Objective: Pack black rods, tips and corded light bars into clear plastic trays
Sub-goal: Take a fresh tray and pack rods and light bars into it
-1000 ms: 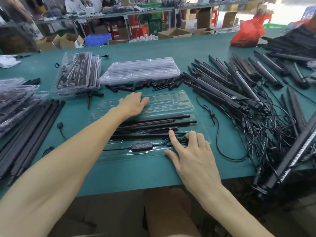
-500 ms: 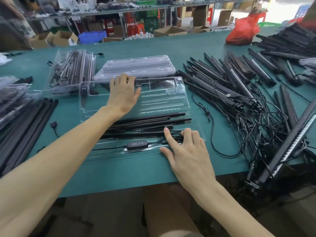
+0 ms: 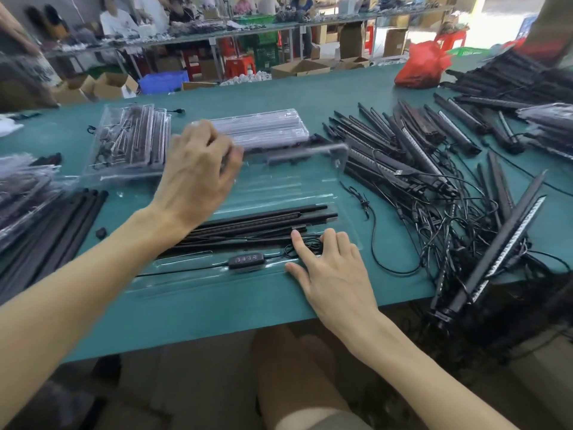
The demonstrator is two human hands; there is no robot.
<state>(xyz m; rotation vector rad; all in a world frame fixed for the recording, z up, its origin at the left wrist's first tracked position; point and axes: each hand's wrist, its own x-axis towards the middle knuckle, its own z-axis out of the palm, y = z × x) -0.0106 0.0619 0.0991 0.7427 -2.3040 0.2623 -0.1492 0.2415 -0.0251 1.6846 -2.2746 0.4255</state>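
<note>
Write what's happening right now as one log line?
left hand lifting clear lid | right hand pressing coiled cord in tray | rods packed | lid not shut

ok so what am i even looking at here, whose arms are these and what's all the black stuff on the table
There is no machine here: these are a person's two bare arms, filmed by a wide-angle camera worn on their head, looking forward and down.

They sit at a green table. In front of them lies a clear plastic tray already holding black rods and a cord with a small button controller. The right hand rests flat on the tray's near right corner, fingers on the coiled cord. The left hand grips the tray's clear hinged lid, which is raised and blurred.

To the right is a tangled pile of corded light bars. On the left lie loose black rods, with packed trays and a stack of empty trays behind.
</note>
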